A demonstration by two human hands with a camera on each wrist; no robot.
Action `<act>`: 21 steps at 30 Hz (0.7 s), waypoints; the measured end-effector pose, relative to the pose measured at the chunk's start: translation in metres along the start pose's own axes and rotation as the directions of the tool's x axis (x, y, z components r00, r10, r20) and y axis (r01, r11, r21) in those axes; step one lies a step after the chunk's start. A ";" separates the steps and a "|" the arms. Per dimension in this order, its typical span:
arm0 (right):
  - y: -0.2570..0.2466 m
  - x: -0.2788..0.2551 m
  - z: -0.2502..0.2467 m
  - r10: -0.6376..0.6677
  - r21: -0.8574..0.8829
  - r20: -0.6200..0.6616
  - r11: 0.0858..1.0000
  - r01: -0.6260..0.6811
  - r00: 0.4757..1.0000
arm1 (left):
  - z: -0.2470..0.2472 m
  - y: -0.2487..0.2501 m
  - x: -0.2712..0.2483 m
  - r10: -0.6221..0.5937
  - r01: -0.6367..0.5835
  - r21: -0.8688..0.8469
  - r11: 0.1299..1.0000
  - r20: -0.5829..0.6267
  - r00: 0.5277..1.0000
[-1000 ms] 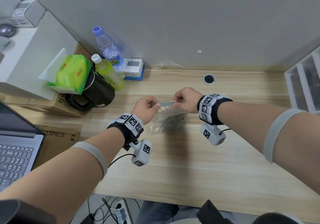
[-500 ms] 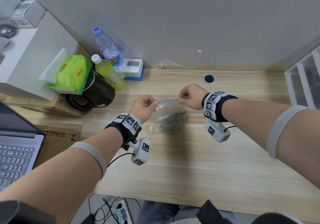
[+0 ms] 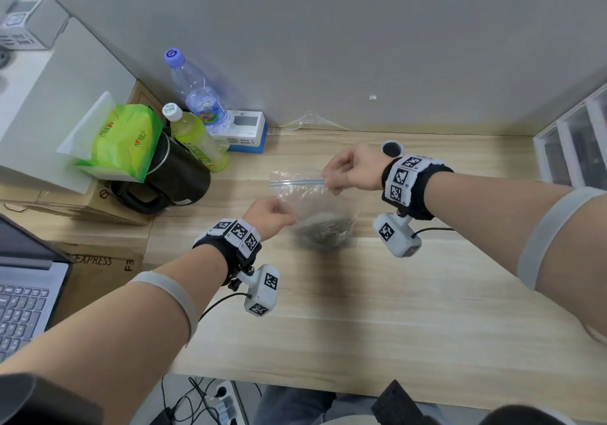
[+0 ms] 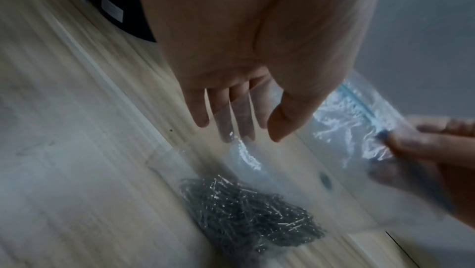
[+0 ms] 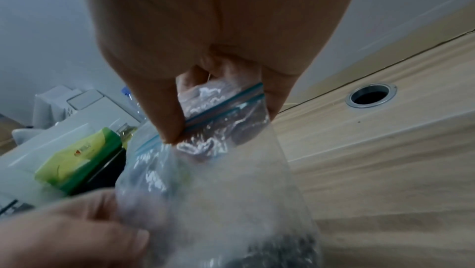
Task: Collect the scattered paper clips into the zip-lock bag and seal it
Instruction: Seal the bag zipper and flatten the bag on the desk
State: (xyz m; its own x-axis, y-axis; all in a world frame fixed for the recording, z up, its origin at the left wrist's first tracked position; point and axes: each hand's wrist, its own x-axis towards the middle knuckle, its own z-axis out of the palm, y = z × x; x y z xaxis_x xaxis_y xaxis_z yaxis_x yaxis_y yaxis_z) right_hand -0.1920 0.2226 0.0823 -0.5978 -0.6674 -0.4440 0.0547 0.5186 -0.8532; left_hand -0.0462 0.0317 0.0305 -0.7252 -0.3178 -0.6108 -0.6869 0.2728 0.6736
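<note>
1. Now the right hand [image 3: 353, 168] is pinching the right end of the blue zip strip [image 3: 297, 182], dangling the bag [image 3: 308, 201] over the desk [image 3: 394, 309]
2. The strip is running left from that pinch
3. The left hand [image 4: 231, 69], fingers spread and holding nothing, is hovering beside the bag's lower left, nearer the paper clips [image 4: 246, 211] heaped inside the bag's bottom

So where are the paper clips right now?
In the head view the paper clips lie heaped in the bottom of the zip-lock bag, mid-desk between the wrists; the right hand pinches the bag's zip strip, just before the desk's cable hole.
</note>
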 end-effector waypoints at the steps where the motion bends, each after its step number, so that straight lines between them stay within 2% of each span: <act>1: 0.001 0.004 -0.003 0.040 0.127 -0.060 0.991 -0.032 0.997 | 0.000 0.001 0.000 -0.010 0.011 -0.047 0.999 0.025 1.000; 3: 0.016 0.013 -0.011 0.148 0.367 -0.152 0.926 -0.083 0.977 | 0.001 0.003 0.000 -0.028 0.038 -0.149 0.988 0.072 0.997; 4: 0.028 0.018 -0.014 0.205 0.429 -0.144 0.895 -0.125 0.968 | 0.001 0.005 0.000 -0.033 0.050 -0.195 0.980 0.092 0.995; 5: 0.035 0.019 -0.013 0.247 0.404 -0.104 0.896 -0.186 0.963 | -0.001 0.006 0.001 -0.038 0.060 -0.219 0.974 0.101 0.994; 8: 0.063 0.023 0.002 0.297 0.084 0.024 0.951 -0.298 0.954 | -0.004 0.003 0.005 -0.047 0.073 -0.256 0.964 0.104 0.993; 11: 0.078 0.028 0.021 0.301 0.046 0.063 0.952 -0.304 0.952 | -0.004 -0.002 0.008 -0.069 0.112 -0.317 0.942 0.145 0.987; 14: 0.086 0.038 0.033 0.295 -0.034 -0.030 0.954 -0.296 0.955 | -0.003 -0.005 0.009 -0.079 0.153 -0.370 0.916 0.209 0.975; 16: 0.091 0.046 0.037 0.273 -0.046 -0.031 0.961 -0.274 0.962 | -0.002 -0.005 0.010 -0.097 0.185 -0.391 0.902 0.235 0.967; 21: 0.094 0.048 0.040 0.189 -0.077 -0.042 0.978 -0.192 0.981 | -0.004 -0.008 0.015 -0.129 0.213 -0.410 0.887 0.222 0.966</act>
State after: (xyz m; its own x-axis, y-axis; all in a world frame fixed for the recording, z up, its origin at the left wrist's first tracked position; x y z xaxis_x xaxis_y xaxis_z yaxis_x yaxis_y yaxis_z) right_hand -0.1840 0.2176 -0.0298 -0.6097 -0.5344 -0.5853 0.1067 0.6764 -0.7287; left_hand -0.0513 0.0211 0.0170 -0.6229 -0.1409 -0.7695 -0.7438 -0.1982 0.6383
